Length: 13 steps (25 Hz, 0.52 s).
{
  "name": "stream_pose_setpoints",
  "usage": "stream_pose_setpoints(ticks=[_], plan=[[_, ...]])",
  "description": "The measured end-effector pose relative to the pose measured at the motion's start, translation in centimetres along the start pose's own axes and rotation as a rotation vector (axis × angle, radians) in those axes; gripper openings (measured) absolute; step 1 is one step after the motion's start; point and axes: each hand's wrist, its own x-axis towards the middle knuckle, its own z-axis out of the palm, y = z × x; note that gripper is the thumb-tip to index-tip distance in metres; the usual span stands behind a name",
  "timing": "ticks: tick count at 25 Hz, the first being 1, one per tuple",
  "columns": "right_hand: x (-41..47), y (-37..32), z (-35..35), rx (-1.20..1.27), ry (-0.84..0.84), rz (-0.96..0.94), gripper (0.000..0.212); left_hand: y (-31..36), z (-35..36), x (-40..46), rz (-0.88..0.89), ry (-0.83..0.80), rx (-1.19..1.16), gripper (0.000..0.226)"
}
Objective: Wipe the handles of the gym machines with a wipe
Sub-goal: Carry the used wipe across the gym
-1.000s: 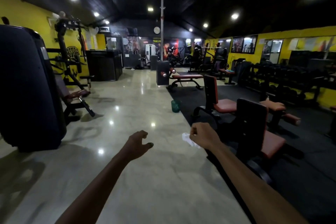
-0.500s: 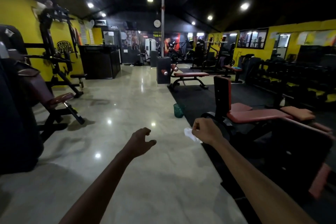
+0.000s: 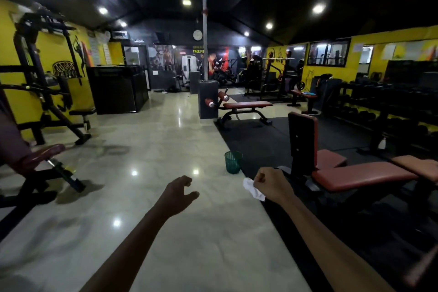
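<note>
1. While both bare forearms are extending forward over the glossy, pale marble-patterned floor [image 3: 147, 149], the right hand [image 3: 272, 185] is clenching round a crumpled white wipe [image 3: 252, 188]; soft folds are protruding from the fist's left side.
2. The left hand [image 3: 177, 193] is hanging with fingers loosely curled, grasping nothing; it is sitting well apart from the wipe.
3. A green mesh bin [image 3: 233, 162] is standing upright at the edge of the matte black mat [image 3: 260, 140]; a padded red bench [image 3: 360, 174] is lying just beside the right hand.
</note>
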Motion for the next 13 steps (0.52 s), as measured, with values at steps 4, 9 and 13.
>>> stream_pose_setpoints(ticks=[4, 9, 13], plan=[[14.6, 4.2, 3.7, 0.028, -0.02, 0.012, 0.017, -2.8, 2.4, 14.2, -0.007, 0.008, -0.008, 0.045], [31.0, 7.5, 6.6, 0.015, -0.028, 0.016, 0.019, -5.2, 5.1, 30.2, -0.026, 0.007, -0.017, 0.044], [43.7, 10.8, 11.0, 0.031, -0.025, 0.022, 0.019, -8.9, 9.3, 43.3, -0.014, -0.04, -0.022, 0.045]])
